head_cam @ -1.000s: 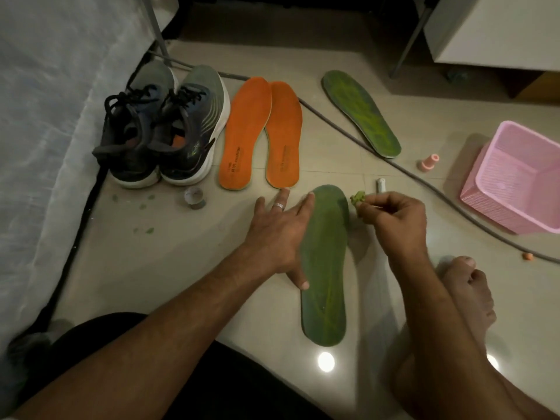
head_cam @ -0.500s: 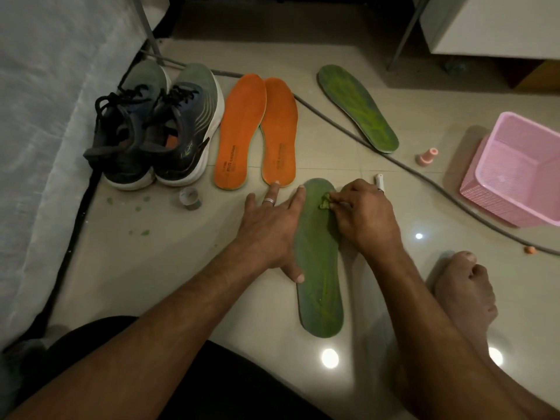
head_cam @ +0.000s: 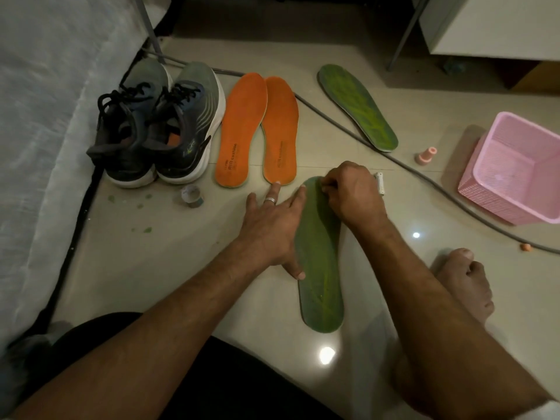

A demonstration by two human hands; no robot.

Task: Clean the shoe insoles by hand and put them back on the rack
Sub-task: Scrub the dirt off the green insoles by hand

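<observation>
Lying flat on the tiled floor (head_cam: 394, 207), toe end pointing away, the near green insole (head_cam: 318, 268), just in front of the seated person's lap. Pinned along its left edge by the left hand (head_cam: 272, 228): fingers straight and spread, ring on one of them, index fingertip on the toe rim, thumb pressed against the side farther down. Same flat, splayed pose as half a second back. Curled over the toe end, the right hand (head_cam: 351, 195), fingertips bunched and pinching down at the insole's surface. A second ago lifted clear to the right of the insole with a small green scrap between the fingers; half a second ago down on the toe end with that scrap showing; now no scrap in sight, possibly hidden under the knuckles, so hard to say whether anything is held. Just behind the right hand, touching nothing, a small white tube (head_cam: 380, 183).

Beyond the left fingertips, two orange insoles (head_cam: 257, 128) side by side, the nearer heel touching the middle fingertip. Left of them, a pair of dark sneakers (head_cam: 157, 125). Farther back and to the right, the second green insole (head_cam: 357, 107), well apart from the first. Across the floor, a grey cable (head_cam: 424, 174). At the right edge, a pink basket (head_cam: 515, 171).
</observation>
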